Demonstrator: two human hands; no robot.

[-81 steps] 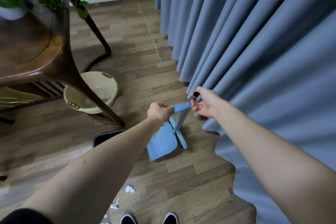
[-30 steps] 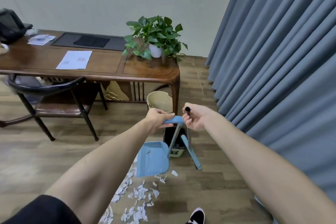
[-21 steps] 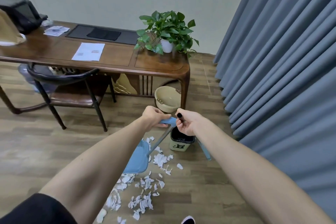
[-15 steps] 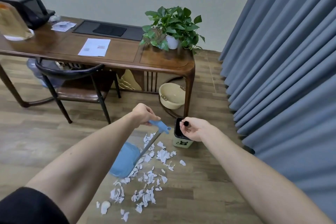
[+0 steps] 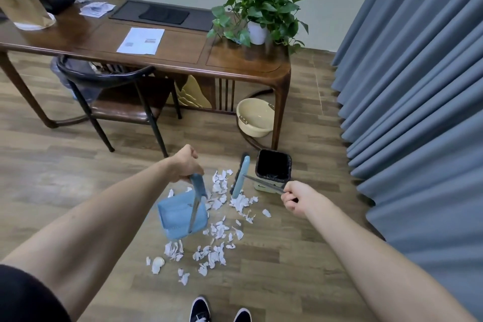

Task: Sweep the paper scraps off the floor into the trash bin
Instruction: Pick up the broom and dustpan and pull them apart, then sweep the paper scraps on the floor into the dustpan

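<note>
I see white paper scraps (image 5: 217, 230) on the grey-brown wood-grain floor (image 5: 287, 269), a light blue dustpan (image 5: 177, 217), a light blue broom head (image 5: 240, 178), a black-lined trash bin (image 5: 273, 168), blue-grey curtains (image 5: 418, 112), a cream basin (image 5: 254, 117) and a dark brown counter (image 5: 183, 52).

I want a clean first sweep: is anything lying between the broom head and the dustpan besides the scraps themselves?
Nothing visible does. Between the broom head and the dustpan there are only paper scraps on bare floor. The trash bin stands on the broom's far side, out of that path.
</note>
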